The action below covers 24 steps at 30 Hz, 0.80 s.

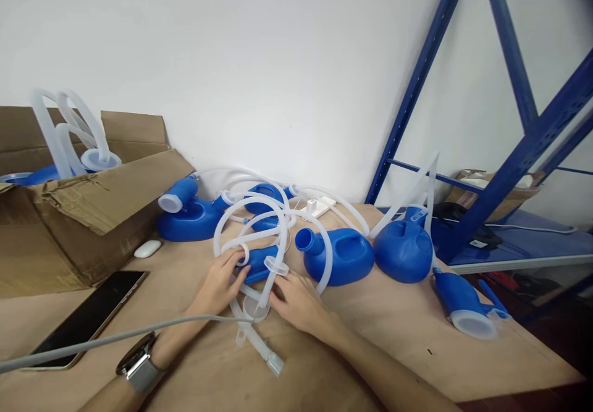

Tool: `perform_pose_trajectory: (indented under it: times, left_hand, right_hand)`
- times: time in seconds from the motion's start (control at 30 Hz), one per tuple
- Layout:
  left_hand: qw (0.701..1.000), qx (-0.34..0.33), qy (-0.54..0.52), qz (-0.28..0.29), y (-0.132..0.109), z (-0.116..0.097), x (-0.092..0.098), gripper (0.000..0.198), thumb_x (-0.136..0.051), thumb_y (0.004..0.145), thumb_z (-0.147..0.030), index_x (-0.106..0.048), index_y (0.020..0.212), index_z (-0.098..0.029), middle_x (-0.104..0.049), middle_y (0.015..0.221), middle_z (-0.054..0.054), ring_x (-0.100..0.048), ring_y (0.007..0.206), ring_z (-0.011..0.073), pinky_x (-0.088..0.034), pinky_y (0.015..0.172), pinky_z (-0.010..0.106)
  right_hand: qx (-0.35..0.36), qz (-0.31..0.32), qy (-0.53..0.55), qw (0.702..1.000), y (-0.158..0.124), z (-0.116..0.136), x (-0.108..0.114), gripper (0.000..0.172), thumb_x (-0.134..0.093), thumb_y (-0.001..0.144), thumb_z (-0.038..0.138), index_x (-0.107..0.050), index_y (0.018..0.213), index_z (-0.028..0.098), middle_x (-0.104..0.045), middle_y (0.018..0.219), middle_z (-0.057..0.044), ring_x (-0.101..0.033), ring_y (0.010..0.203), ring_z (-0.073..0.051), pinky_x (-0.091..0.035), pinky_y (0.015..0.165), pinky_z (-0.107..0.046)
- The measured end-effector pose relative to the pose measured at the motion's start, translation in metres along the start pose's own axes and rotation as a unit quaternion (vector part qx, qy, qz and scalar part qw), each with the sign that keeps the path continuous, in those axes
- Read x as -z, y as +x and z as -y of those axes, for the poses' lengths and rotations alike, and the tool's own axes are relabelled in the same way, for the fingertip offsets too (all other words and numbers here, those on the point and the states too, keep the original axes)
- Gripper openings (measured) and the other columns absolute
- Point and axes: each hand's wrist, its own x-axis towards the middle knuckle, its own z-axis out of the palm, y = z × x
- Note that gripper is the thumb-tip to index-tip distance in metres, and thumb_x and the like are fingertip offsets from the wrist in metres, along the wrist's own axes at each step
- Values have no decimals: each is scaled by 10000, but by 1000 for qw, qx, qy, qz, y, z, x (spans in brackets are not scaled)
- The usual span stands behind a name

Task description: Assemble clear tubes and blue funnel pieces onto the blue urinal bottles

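My left hand [220, 285] is closed, its thumb and fingers curled round a translucent hose [244, 252] in front of a blue plastic part [259, 265]. My right hand [299, 301] grips the edge of a translucent round lid [277, 265], through which a hose seems to pass. A second clear lid [256, 307] lies between the hands, and a hose end with a clear connector [274, 362] points towards me. Just right of the hands, an uncapped blue urinal bottle [345, 254] lies on its side. Hose loops partly cover the blue part.
An open carton [60, 233] with hoses sticking out stands left, near a phone [92, 316] and a white case [147, 249]. More blue bottles [403, 251] sit around the wooden table. A grey cable [139, 332] crosses my left wrist. Blue shelving [491, 227] rises at right.
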Motion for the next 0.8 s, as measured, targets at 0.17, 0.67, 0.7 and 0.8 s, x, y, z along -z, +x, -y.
perform_pose_trajectory:
  times: [0.17,0.67,0.7,0.8]
  left_hand:
    - [994,-36,97,42,-13,23,-18,474,-525,953,-336,-567,1375,-124,-670,1381,238,-665,1261,386,-565,1026,575]
    - [986,-157,44,-38,-11,-10,-8,327,-647,982,-309,-647,1282,-178,-757,1233,142,-747,1135,276,-626,986,390]
    - [985,-162,40,-39,-11,-13,-6,312,-648,982,-285,-654,1276,-181,-763,1230,136,-751,1128,268,-624,989,380]
    - [984,-170,16,-49,-10,-18,-1,276,-650,979,-227,-678,1250,-186,-781,1208,120,-764,1104,247,-622,988,343]
  right_hand:
    - [-85,24,72,994,-1,-4,-5,505,-558,964,331,-559,1441,165,-636,1406,-181,-562,1345,-387,-444,1105,-579]
    - [-124,-122,589,790,19,-27,-38,934,-826,793,509,-384,1590,304,-477,1603,-78,-456,1483,-286,-357,1239,-464]
    - [-122,-128,583,793,19,-27,-39,959,-842,782,494,-370,1595,306,-485,1595,-84,-486,1458,-285,-382,1224,-460]
    - [-103,-129,567,807,17,-26,-41,1013,-888,741,441,-354,1592,309,-512,1567,-102,-545,1404,-288,-456,1170,-465]
